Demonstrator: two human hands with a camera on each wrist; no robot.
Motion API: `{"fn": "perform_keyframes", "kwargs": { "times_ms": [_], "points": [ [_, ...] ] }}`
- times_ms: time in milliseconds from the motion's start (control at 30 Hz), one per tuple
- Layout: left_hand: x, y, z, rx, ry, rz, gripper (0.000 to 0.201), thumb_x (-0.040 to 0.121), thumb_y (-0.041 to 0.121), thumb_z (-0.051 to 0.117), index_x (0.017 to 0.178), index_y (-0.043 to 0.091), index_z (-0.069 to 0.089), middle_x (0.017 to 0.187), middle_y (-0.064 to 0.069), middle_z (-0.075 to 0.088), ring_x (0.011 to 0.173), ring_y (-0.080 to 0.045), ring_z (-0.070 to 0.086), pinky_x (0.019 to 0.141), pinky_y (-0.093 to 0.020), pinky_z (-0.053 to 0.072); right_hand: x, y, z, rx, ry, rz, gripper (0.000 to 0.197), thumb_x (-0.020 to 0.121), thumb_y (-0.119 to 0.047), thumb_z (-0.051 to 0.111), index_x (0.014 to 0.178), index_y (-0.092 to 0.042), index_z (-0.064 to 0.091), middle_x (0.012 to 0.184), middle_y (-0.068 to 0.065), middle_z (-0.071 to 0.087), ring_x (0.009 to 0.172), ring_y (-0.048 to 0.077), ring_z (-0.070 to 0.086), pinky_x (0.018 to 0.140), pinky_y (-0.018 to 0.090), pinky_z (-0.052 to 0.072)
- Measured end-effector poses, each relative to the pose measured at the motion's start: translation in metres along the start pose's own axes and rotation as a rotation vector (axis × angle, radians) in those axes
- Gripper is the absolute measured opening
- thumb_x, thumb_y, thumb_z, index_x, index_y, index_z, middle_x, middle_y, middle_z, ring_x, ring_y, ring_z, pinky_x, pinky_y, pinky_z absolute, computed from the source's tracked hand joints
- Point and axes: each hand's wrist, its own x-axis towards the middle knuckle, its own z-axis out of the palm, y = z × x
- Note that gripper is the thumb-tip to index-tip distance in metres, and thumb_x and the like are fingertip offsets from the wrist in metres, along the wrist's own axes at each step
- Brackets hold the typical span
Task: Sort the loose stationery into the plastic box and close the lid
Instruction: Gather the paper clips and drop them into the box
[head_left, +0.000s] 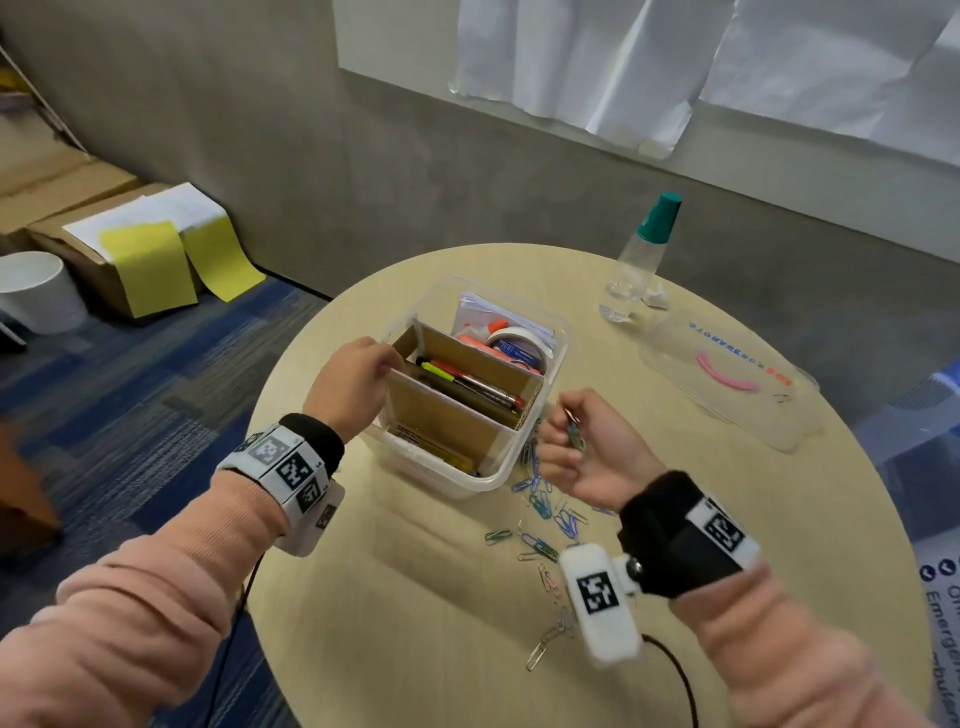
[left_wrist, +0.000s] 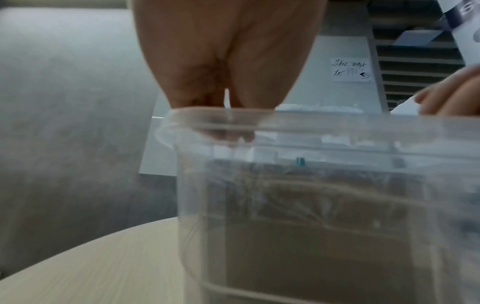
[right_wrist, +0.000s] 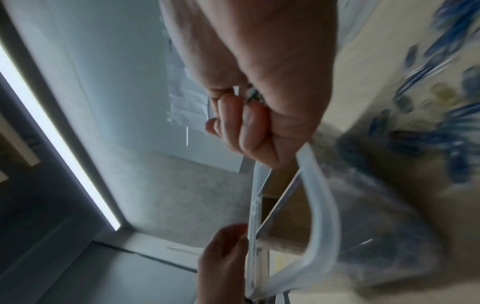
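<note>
Loose paper clips litter the tabletop nearest. The right hand pinches a few clips; beyond, the left hand grips the plastic box rim. A loose pinch could scatter clips short of the box. The lid lies farthest.

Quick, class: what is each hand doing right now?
Left hand: fingers curled over the plastic box rim, holding it.
Right hand: closed, pinching a few paper clips.

Wall note: "This way to"; lid print illegible
</note>
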Motion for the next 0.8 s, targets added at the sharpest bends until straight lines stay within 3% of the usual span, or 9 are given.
{"fn": "perform_keyframes", "kwargs": {
  "times_ms": [100, 200, 267, 367, 500, 600, 700, 767, 800],
  "points": [
    [0.000, -0.006, 0.002, -0.022, 0.136, -0.054, 0.035, 0.088, -0.001, 0.052, 0.121, 0.010, 0.057, 0.128, -0.012, 0.051, 0.121, -0.027, 0.042, 0.101, -0.031, 0.033, 0.024, -0.007, 0.034, -0.080, 0.006, 0.118, 0.024, 0.087, -0.021, 0.043, 0.065, -0.013, 0.049, 0.051, -0.003, 0.041, 0.035, 0.008, 0.032, 0.036, 0.018, 0.024],
    [0.004, -0.012, 0.003, -0.206, -0.015, -0.338, 0.050, 0.093, 0.006, 0.048, 0.141, 0.013, 0.036, 0.143, -0.011, 0.041, 0.132, -0.026, 0.038, 0.109, -0.034, 0.030, 0.043, -0.006, 0.064, -0.146, 0.018, 0.246, 0.018, 0.092, -0.013, 0.038, 0.083, -0.010, 0.053, 0.059, -0.001, 0.043, 0.042, 0.007, 0.036, 0.037, 0.016, 0.030],
    [0.005, -0.014, 0.006, -0.296, -0.043, -0.434, 0.044, 0.095, 0.008, 0.044, 0.139, 0.011, 0.039, 0.140, -0.012, 0.047, 0.128, -0.027, 0.044, 0.104, -0.031, 0.034, 0.052, -0.001, 0.079, -0.187, 0.033, 0.309, 0.021, 0.095, -0.011, 0.033, 0.090, -0.009, 0.053, 0.064, 0.000, 0.043, 0.050, 0.007, 0.035, 0.040, 0.015, 0.031],
    [-0.003, -0.009, 0.014, -0.408, 0.079, -0.503, 0.039, 0.093, 0.004, 0.043, 0.131, 0.008, 0.050, 0.131, -0.014, 0.055, 0.121, -0.026, 0.050, 0.093, -0.023, 0.035, 0.061, 0.006, 0.095, -0.205, 0.076, 0.356, 0.025, 0.099, -0.010, 0.029, 0.089, -0.007, 0.052, 0.068, 0.002, 0.039, 0.056, 0.008, 0.031, 0.050, 0.017, 0.027],
    [-0.017, -0.001, 0.023, -0.515, 0.204, -0.616, 0.041, 0.094, 0.002, 0.041, 0.135, 0.008, 0.046, 0.135, -0.014, 0.052, 0.125, -0.027, 0.047, 0.104, -0.032, 0.036, 0.068, 0.004, 0.098, -0.197, 0.144, 0.331, 0.025, 0.099, -0.006, 0.027, 0.086, -0.003, 0.049, 0.070, 0.005, 0.038, 0.059, 0.009, 0.033, 0.053, 0.020, 0.029],
    [-0.024, 0.003, 0.027, -0.561, 0.220, -0.636, 0.043, 0.095, 0.004, 0.038, 0.137, 0.011, 0.044, 0.134, -0.013, 0.053, 0.124, -0.028, 0.048, 0.106, -0.040, 0.039, 0.072, -0.002, 0.096, -0.148, 0.206, 0.325, 0.021, 0.098, -0.007, 0.030, 0.105, -0.003, 0.050, 0.077, 0.007, 0.040, 0.065, 0.011, 0.038, 0.058, 0.020, 0.036],
    [-0.028, 0.005, 0.028, -0.597, 0.221, -0.632, 0.042, 0.096, 0.005, 0.036, 0.137, 0.012, 0.044, 0.133, -0.011, 0.054, 0.123, -0.028, 0.049, 0.105, -0.043, 0.041, 0.077, -0.002, 0.097, -0.067, 0.201, 0.325, 0.039, 0.096, -0.003, 0.037, 0.135, 0.001, 0.036, 0.113, 0.017, 0.049, 0.100, 0.021, 0.051, 0.084, 0.026, 0.047],
    [-0.027, 0.003, 0.029, -0.600, 0.212, -0.638, 0.042, 0.097, 0.005, 0.036, 0.138, 0.012, 0.042, 0.135, -0.012, 0.052, 0.125, -0.028, 0.048, 0.106, -0.044, 0.040, 0.083, 0.001, 0.098, -0.032, 0.183, 0.320, 0.053, 0.095, -0.002, 0.040, 0.144, -0.003, 0.020, 0.144, 0.019, 0.033, 0.132, 0.030, 0.038, 0.107, 0.038, 0.038],
    [-0.027, 0.003, 0.028, -0.592, 0.208, -0.639, 0.042, 0.097, 0.004, 0.036, 0.138, 0.012, 0.042, 0.135, -0.012, 0.051, 0.126, -0.028, 0.047, 0.106, -0.044, 0.040, 0.086, 0.002, 0.099, -0.042, 0.166, 0.329, 0.058, 0.094, -0.004, 0.041, 0.147, -0.008, 0.015, 0.150, 0.019, 0.026, 0.137, 0.032, 0.032, 0.112, 0.042, 0.032]
  ]
}}
